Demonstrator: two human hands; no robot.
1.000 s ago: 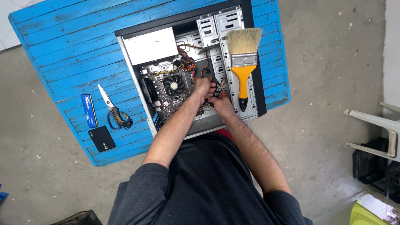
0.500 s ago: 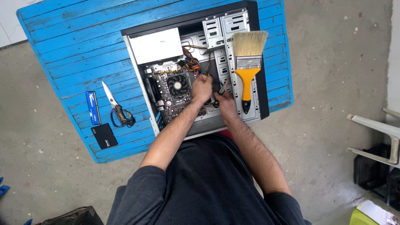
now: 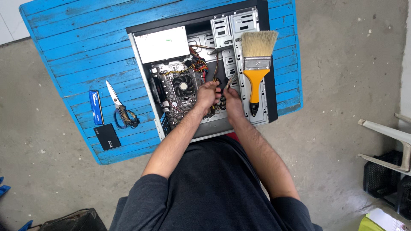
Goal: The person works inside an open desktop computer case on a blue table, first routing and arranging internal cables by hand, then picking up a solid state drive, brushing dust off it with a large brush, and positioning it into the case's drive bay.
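Both hands are down inside the open computer case [image 3: 141, 55], which lies on its side on a blue wooden table [image 3: 77, 51]. The left hand [image 3: 207, 94] is curled into a fist around a bunch of cables [image 3: 219, 87] beside the motherboard [image 3: 182, 92]. The right hand [image 3: 232, 97] sits just next to it, fingers bent on the same cables; how tight its grip is I cannot tell. A yellow-handled paintbrush [image 3: 256, 68] rests on the case's drive bays. Scissors [image 3: 120, 107] lie on the table to the left
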